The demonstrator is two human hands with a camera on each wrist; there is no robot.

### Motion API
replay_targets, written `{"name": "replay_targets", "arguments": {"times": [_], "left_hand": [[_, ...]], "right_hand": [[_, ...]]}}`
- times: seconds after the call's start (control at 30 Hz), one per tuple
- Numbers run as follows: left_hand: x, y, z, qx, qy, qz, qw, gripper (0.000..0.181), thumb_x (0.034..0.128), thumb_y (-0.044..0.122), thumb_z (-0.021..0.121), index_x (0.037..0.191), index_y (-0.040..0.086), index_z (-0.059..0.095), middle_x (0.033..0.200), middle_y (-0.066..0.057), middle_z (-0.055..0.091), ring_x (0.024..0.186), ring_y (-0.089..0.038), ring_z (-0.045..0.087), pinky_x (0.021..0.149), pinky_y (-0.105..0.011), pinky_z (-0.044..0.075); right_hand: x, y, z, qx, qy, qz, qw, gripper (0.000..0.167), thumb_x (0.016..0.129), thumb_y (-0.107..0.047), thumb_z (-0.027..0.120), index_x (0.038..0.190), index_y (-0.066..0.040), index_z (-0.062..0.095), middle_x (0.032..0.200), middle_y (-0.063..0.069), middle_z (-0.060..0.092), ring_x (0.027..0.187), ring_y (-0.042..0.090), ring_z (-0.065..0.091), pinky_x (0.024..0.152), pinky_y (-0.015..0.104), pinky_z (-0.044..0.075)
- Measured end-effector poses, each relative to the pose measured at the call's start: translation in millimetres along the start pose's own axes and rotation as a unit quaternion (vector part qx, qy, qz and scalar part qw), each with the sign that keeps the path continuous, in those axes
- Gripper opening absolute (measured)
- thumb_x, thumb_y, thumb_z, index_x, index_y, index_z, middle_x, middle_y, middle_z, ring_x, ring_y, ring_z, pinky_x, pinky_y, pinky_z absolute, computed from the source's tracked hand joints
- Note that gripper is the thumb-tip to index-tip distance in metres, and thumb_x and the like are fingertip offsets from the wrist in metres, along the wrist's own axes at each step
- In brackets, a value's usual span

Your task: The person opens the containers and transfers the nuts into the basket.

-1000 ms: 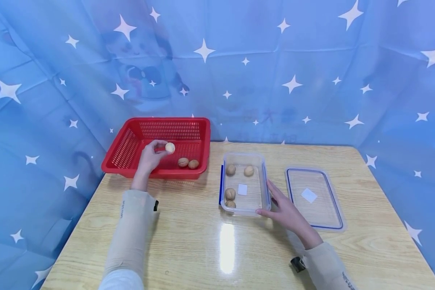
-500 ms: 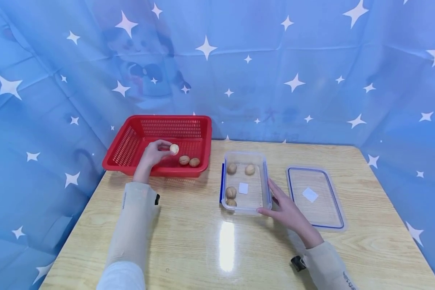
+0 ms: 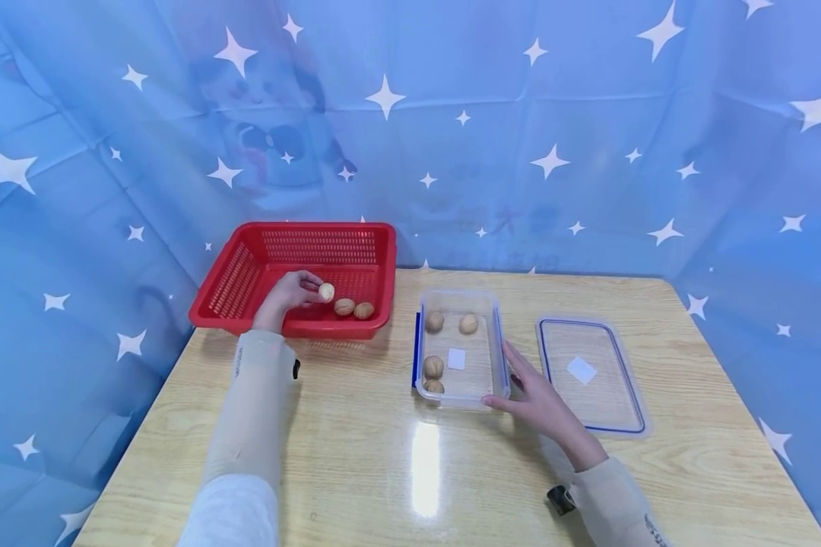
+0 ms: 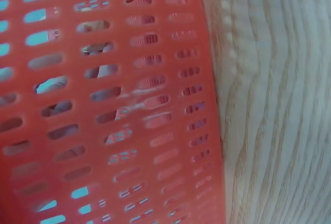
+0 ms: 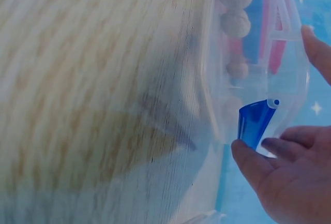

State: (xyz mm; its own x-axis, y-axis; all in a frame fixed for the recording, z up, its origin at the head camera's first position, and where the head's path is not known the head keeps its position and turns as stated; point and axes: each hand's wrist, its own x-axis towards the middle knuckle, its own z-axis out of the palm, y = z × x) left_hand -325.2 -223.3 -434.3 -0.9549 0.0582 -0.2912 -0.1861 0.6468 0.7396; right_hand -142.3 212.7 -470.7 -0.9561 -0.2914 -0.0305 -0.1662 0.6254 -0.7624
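Note:
In the head view, my left hand [image 3: 293, 292] reaches over the front rim of a red plastic basket [image 3: 294, 328]. Its thumb and fingers pinch a pale walnut [image 3: 326, 292]. Two browner walnuts, one of them this walnut [image 3: 344, 307], lie on the basket floor just to the right. Through slots in the basket wall [image 4: 155, 105], the left wrist view gives only fragments of what is inside. My right hand [image 3: 537, 403] holds the near right corner of a clear plastic box [image 3: 475, 399], thumb in front and fingers along the side. Several walnuts [image 3: 434, 368] sit in the box.
Right of the box lies its clear lid [image 3: 609, 425] with a blue seal, flat on the wooden table [image 3: 356, 456]. A blue latch [image 3: 416, 349] hangs at the box's left side; another blue latch [image 5: 256, 120] is by my right thumb. A starry blue curtain [image 3: 410, 152] stands behind.
My left hand has shifted slightly right and toward the front of the basket, keeping the walnut between its fingers. My right hand stays at the box corner.

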Motion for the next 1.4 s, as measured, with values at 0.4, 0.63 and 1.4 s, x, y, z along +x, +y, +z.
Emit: {"name": "replay_targets", "arguments": {"times": [0.4,0.63,1.4], "left_hand": [[5.0,-4.8,0.6,-0.068,-0.004,-0.005,0.9977,0.04,0.099,0.008,0.059,0.137,0.0,0.051,0.139,-0.024,0.054,0.125,-0.037,0.058,0.105,-0.046,0.052],[0.8,-3.0,-1.5,-0.1,0.003,0.016,0.9948,0.045,0.0989,0.009,0.059,0.141,0.0,0.048,0.141,-0.023,0.053,0.127,-0.036,0.056,0.105,-0.046,0.051],[-9.1,21.5,-2.7,-0.151,0.017,0.068,0.986,0.045,0.0978,0.012,0.062,0.14,0.004,0.05,0.142,-0.019,0.054,0.128,-0.034,0.058,0.108,-0.05,0.047]], "right_hand": [[0.3,3.0,3.8,0.002,0.008,-0.012,0.9999,0.105,0.086,-0.037,0.077,0.159,-0.003,0.01,0.165,0.026,0.011,0.149,0.049,0.02,0.114,0.054,0.033],[-1.1,1.6,3.8,0.0,0.005,-0.009,0.9999,0.105,0.086,-0.038,0.077,0.159,-0.003,0.01,0.165,0.026,0.011,0.149,0.049,0.02,0.115,0.055,0.031],[-0.8,-1.3,0.4,0.002,-0.001,0.004,1.0,0.106,0.086,-0.038,0.076,0.16,-0.004,0.009,0.165,0.025,0.009,0.148,0.048,0.023,0.115,0.053,0.033]]}}
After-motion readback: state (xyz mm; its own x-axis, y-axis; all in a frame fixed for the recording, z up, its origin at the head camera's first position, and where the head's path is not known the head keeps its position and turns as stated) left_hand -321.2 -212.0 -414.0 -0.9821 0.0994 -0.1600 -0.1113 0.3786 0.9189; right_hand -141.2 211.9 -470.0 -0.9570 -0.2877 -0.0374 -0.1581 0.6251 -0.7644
